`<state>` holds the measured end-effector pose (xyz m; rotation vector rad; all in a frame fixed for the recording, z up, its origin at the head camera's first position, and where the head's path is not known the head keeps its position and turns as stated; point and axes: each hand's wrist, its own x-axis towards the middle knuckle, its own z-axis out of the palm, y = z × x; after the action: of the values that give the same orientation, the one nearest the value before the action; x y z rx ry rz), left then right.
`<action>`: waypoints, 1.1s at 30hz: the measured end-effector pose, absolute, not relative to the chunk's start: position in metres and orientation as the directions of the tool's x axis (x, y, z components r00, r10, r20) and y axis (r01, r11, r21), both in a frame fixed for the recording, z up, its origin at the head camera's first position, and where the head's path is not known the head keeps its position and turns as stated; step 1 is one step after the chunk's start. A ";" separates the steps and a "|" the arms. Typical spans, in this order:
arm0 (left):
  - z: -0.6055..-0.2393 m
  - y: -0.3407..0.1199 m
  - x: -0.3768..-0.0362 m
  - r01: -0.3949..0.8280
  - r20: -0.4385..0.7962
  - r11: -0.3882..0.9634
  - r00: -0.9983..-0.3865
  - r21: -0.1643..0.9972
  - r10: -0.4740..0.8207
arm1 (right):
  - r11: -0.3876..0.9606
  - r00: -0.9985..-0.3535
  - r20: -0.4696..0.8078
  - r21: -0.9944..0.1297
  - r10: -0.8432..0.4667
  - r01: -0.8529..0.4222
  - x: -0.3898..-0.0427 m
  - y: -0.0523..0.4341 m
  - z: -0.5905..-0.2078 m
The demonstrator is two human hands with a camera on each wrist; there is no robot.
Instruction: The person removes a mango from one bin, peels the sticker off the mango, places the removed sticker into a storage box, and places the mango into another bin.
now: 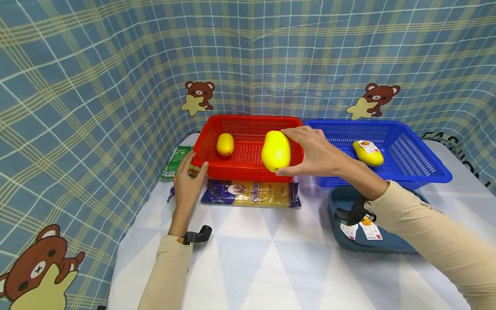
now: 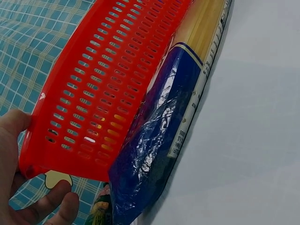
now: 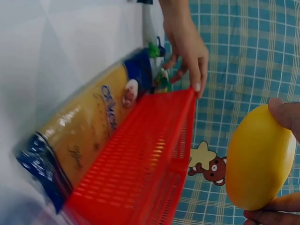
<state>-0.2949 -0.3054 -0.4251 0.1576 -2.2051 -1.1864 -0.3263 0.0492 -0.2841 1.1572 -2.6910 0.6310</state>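
My right hand [image 1: 315, 150] holds a yellow mango [image 1: 276, 151] between thumb and fingers, raised over the right part of a red basket [image 1: 248, 172]. The right wrist view shows this mango [image 3: 260, 159] at close range, pinched at its ends. At the basket's front left corner, my left hand [image 1: 187, 178] grips the rim, thumb on the front side and fingers around the left. A second yellow mango [image 1: 225, 144] lies inside the red basket, toward its left end. Another mango [image 1: 369, 154], bearing a white label, rests in the blue basket [image 1: 418, 172].
Along the red basket's front lies a pack of spaghetti [image 1: 252, 193]. A green packet [image 1: 176, 163] sits left of the basket, by the left hand. Below the right forearm stands a dark teal tray [image 1: 348, 245] with labels [image 1: 372, 230] in it. A plaid curtain [image 1: 271, 64] hangs behind.
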 end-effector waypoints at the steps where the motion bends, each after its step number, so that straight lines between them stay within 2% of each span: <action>1: -0.425 -0.305 -0.295 0.178 0.465 0.589 -0.799 0.789 -0.381 | 0.616 -0.694 0.287 -0.322 -0.660 -0.719 -0.329 0.048 -0.281; 15: -0.424 -0.306 -0.297 0.235 0.501 0.574 -0.785 0.785 -0.364 | 0.636 -0.708 0.254 -0.313 -0.659 -0.705 -0.376 0.022 -0.267; 33: -0.428 -0.310 -0.297 0.201 0.486 0.594 -0.791 0.779 -0.370 | 0.644 -0.707 0.203 -0.301 -0.677 -0.703 -0.424 -0.019 -0.263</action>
<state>-0.2968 -0.3100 -0.4276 0.1333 -2.1927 -1.1775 -0.4239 -0.0194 -0.2633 1.1707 -2.7832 0.5572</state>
